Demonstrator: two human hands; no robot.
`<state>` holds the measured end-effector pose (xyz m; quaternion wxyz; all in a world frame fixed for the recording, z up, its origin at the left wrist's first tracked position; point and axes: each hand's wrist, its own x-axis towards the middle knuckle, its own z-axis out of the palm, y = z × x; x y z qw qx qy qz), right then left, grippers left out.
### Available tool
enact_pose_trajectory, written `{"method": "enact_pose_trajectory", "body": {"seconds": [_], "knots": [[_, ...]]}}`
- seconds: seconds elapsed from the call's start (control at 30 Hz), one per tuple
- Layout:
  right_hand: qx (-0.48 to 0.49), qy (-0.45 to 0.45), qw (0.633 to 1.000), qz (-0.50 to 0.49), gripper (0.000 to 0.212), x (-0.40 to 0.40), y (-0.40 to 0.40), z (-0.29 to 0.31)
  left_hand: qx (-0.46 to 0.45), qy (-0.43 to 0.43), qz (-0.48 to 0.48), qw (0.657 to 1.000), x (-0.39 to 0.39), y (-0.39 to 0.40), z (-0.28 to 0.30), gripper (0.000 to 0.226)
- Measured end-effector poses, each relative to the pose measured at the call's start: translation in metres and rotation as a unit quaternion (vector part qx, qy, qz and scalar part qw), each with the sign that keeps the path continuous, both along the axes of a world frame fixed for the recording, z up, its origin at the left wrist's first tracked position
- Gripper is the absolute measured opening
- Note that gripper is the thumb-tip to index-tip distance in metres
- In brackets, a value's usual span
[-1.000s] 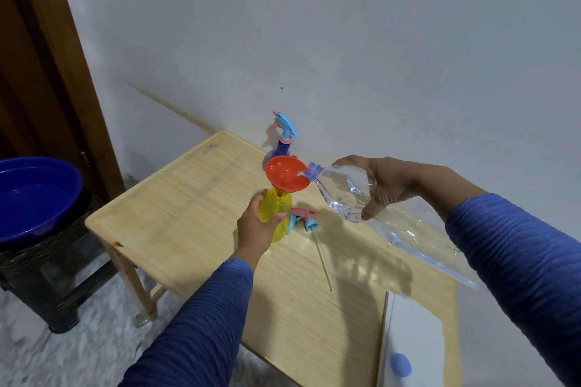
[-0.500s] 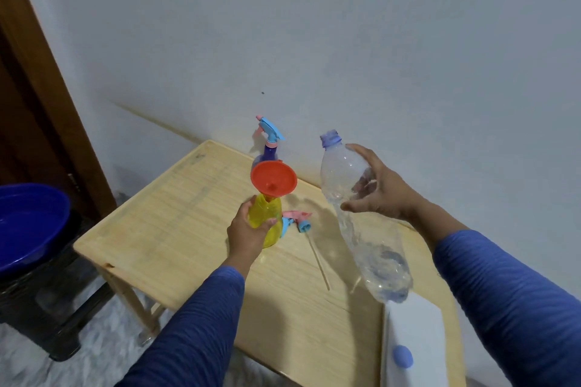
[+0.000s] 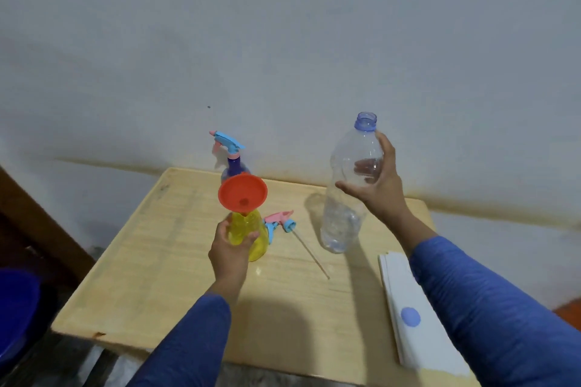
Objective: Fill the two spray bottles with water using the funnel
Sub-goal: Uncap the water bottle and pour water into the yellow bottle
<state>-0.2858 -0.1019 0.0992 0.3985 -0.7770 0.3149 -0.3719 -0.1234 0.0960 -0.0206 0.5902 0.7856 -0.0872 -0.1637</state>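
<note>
A yellow spray bottle [image 3: 251,231] stands on the wooden table [image 3: 157,261] with an orange funnel [image 3: 242,193] in its neck. My left hand [image 3: 231,253] grips the yellow bottle's body. Its pink and blue spray head [image 3: 279,223] lies on the table beside it, tube trailing to the right. Behind stands a blue spray bottle [image 3: 234,166] with its trigger head on. My right hand [image 3: 377,188] holds a clear plastic water bottle [image 3: 349,192] upright, its base at the tabletop, with a little water at the bottom.
A white pad with a blue cap [image 3: 410,317] on it lies at the table's right front. A blue basin [image 3: 15,314] sits low at the left, beside a wooden door frame. The wall runs right behind the table.
My right hand has swung the clear bottle from tipped over the funnel to upright and lowered it to the table on the right. My left hand has stayed on the yellow bottle.
</note>
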Motion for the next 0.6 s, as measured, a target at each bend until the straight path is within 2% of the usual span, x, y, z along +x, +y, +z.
{"method": "enact_pose_trajectory", "body": {"seconds": [0.23,0.4,0.5,0.6], "knots": [[0.060,-0.036,0.995,-0.077,0.119,-0.001,0.023,-0.014,0.007,-0.007,-0.025,1.000,0.011,0.004,-0.010,0.056],[0.076,0.009,0.989,-0.123,0.124,-0.002,0.042,-0.020,0.008,-0.015,-0.052,0.999,0.017,0.009,-0.012,0.055],[0.076,0.014,0.980,-0.183,0.117,0.003,0.061,-0.028,0.009,-0.027,-0.077,0.997,0.019,0.014,-0.009,0.059],[0.035,-0.019,0.955,-0.294,0.096,0.015,0.089,-0.030,0.012,-0.040,-0.103,0.994,0.023,0.018,-0.008,0.067]]}}
